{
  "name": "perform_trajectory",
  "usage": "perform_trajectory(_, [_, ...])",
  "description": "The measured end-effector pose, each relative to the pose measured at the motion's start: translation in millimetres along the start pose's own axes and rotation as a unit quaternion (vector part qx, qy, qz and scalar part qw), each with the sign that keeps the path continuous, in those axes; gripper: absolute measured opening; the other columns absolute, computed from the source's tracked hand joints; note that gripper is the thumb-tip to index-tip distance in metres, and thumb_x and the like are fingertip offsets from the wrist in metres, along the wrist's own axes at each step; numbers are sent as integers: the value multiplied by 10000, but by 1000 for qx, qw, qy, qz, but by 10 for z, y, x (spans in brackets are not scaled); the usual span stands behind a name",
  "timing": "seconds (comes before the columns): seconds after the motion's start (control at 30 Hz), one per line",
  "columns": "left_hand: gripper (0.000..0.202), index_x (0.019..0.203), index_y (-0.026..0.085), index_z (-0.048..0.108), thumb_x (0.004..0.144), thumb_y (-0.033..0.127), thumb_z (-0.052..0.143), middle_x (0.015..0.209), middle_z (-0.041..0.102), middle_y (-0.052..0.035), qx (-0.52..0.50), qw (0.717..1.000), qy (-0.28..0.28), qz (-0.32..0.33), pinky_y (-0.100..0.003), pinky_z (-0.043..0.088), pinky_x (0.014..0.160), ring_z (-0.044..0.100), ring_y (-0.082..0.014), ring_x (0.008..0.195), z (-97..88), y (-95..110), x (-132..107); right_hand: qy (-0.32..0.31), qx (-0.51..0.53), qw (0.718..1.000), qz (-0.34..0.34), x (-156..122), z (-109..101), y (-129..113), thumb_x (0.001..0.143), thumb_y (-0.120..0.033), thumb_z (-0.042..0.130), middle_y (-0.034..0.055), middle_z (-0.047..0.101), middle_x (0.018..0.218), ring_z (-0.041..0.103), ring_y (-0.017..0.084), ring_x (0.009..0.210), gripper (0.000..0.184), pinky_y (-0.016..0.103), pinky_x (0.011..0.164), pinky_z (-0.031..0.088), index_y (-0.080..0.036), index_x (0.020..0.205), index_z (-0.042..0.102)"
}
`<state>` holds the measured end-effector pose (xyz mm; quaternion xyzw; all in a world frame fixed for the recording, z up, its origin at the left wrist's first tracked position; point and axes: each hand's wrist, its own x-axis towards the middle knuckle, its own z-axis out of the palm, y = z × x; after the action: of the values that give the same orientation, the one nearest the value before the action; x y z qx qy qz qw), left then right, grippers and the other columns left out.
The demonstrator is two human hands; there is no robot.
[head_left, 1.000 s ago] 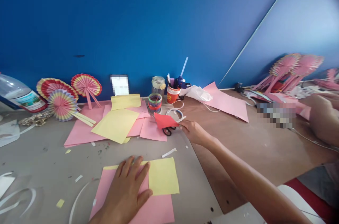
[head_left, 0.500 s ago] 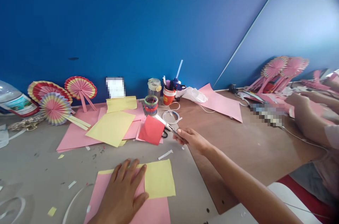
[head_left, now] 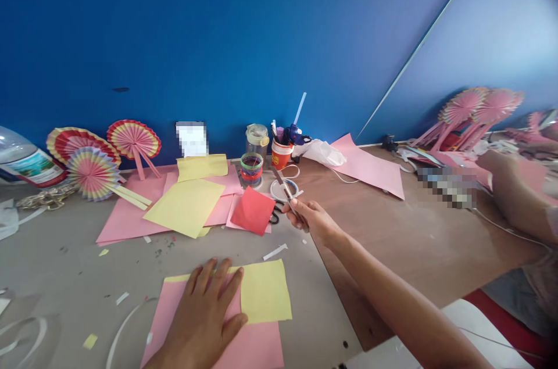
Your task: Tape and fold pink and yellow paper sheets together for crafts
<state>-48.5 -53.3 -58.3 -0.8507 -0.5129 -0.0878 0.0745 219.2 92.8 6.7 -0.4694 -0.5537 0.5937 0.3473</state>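
My left hand (head_left: 204,311) lies flat with its fingers spread on a pink paper sheet (head_left: 255,348) and a yellow paper piece (head_left: 267,292) on top of it. The thumb and fingertips touch the yellow piece's left edge. My right hand (head_left: 311,219) is closed round a slim metal blade-like tool (head_left: 283,186) that points up and away; its exact kind is unclear. Just left of that hand are black scissor handles (head_left: 275,213) and a red paper square (head_left: 253,211). Behind the tool lies a white tape roll (head_left: 279,190).
Pleated paper fans (head_left: 134,142) lean on the blue wall at left, beside a plastic bottle (head_left: 28,154). Stacked yellow paper (head_left: 185,206), a jar (head_left: 256,139) and a red cup of pens (head_left: 281,153) stand at the back. A co-worker's hand (head_left: 505,177) is at right.
My right hand has tilted the tool more upright, drawing it away from the red square. My left hand stays on the papers. The view has shifted slightly.
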Motion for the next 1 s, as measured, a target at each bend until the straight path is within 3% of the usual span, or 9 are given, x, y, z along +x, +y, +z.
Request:
perform_trajectory(0.1, [538,1315,293,524,816,487,578,1353,529,-57,0,1000,6,7,-480,284,1014,413,-326,1218,0,-3,5,18,0,1000,15,24,29,31,810,-600,468,-53,412,442,281,58,378,470,221,392,182,-165,659,560])
perform_trajectory(0.2, [541,1317,292,522,813,477,588,1355,529,-58,3,1000,12,11,-481,282,1013,419,-327,1213,-3,-2,6,23,0,999,24,27,53,53,807,-561,473,-56,427,447,266,56,369,421,215,388,201,-168,685,557])
perform_trajectory(0.33, [555,1339,300,497,820,483,577,1368,515,-59,-7,1000,6,4,-482,282,1021,411,-331,1230,-2,-3,-6,13,-8,1000,21,23,53,95,760,-440,499,-4,573,647,318,51,402,295,208,403,264,-162,831,569])
perform_trajectory(0.43, [549,1341,299,494,826,473,569,1380,501,-62,-12,1000,-2,-1,-492,275,1033,396,-336,1248,3,-5,-13,10,-33,999,10,8,14,131,700,-337,492,31,613,822,373,54,446,308,216,441,328,-165,948,555])
perform_trajectory(0.6, [533,1327,293,511,821,450,575,1373,504,-63,-8,1000,0,4,-490,294,1023,402,-332,1233,-1,-1,-3,24,-135,991,-7,-17,-148,146,666,-222,431,-23,530,651,473,115,538,402,254,561,425,-158,1050,531])
perform_trajectory(0.73, [526,1321,287,518,825,455,567,1359,515,-66,-9,1000,11,8,-492,298,1019,406,-330,1223,-16,3,10,101,-264,959,-35,105,-335,153,709,-186,458,38,589,842,553,192,778,434,337,734,461,-169,1140,509])
perform_trajectory(0.83, [519,1314,277,525,829,456,566,1348,521,-71,-12,1000,10,6,-491,305,1015,411,-330,1215,-29,9,9,151,-360,919,-56,232,-422,182,743,-158,470,143,565,1103,496,275,1051,463,429,899,403,-136,1204,492])
perform_trajectory(0.93, [525,1321,274,519,834,465,563,1354,513,-73,-19,1000,3,2,-497,306,1017,400,-335,1223,-37,17,4,153,-441,881,-84,280,-362,203,757,-139,502,215,486,1259,397,334,1192,484,501,985,320,-95,1239,490])
perform_trajectory(1.0, [529,1327,279,512,836,471,559,1359,508,-71,-26,1000,-4,-2,-497,303,1022,391,-335,1232,-38,22,1,132,-483,859,-111,265,-215,198,789,-161,521,205,470,1304,378,331,1215,450,500,1015,289,-111,1236,513])
